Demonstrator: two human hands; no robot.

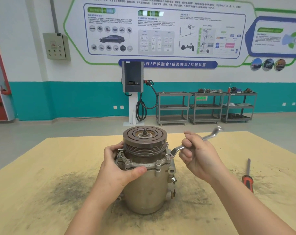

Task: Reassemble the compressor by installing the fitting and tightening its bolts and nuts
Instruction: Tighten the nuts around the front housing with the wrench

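Dull cast aluminium makes up the upright cylindrical compressor body (146, 189), which stands on end near the middle of the pale yellow, soot-smudged worktable (42, 192), its brown grooved pulley and slotted clutch plate (144, 139) on top. The left hand (120, 168) wraps the flange just under the pulley, thumb laid across the front and fingers curled round the far side. The right hand (197, 154) grips the shank of a silvery offset ring wrench (191, 144), fingers folded round it; the ring end sits on the hex bolt at the right of the flange (168, 156). Three more silver flange bolts (127, 161) show along the front and left.

The step looks like tightening that right-hand bolt. The risks, as I judge them: the ring may not be seated fully and could ride off the head under load, rounding it; the tall body, held only at its top, could twist or tip on the gritty surface; and the pulley rim close above leaves little swing, so knuckles could strike it.

A red-and-black-handled screwdriver (247, 178) lies on the table well to the right, out of the wrench's way. Grey tool carts (205, 107) and a wall-mounted charging unit (132, 77) stand far behind.
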